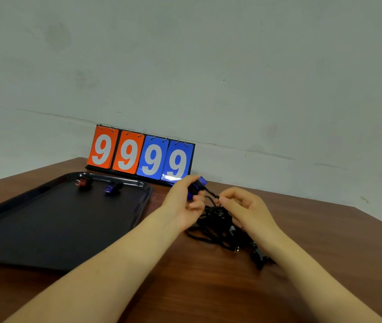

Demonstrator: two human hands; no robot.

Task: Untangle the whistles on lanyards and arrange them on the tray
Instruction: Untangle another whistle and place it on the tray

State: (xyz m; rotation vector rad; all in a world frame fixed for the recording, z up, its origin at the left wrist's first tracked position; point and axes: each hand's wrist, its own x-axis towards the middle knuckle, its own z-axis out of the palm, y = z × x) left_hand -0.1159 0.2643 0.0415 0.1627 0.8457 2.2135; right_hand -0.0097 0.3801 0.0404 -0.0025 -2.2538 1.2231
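Observation:
My left hand (184,201) grips a blue whistle (198,186), lifted a little above the wooden table. A black cord runs from the whistle to my right hand (241,207), which pinches it between thumb and fingers. Below both hands a tangle of black lanyards (220,227) lies on the table, with clips at its right end. A black tray (57,220) sits to the left. At the tray's far end lie a red whistle (82,182) and a blue whistle (111,188).
A flip scoreboard (141,156) showing 9 9 9 9 on orange and blue cards stands against the wall behind the tray. The brown table (208,287) ends at the wall and slants away at the right.

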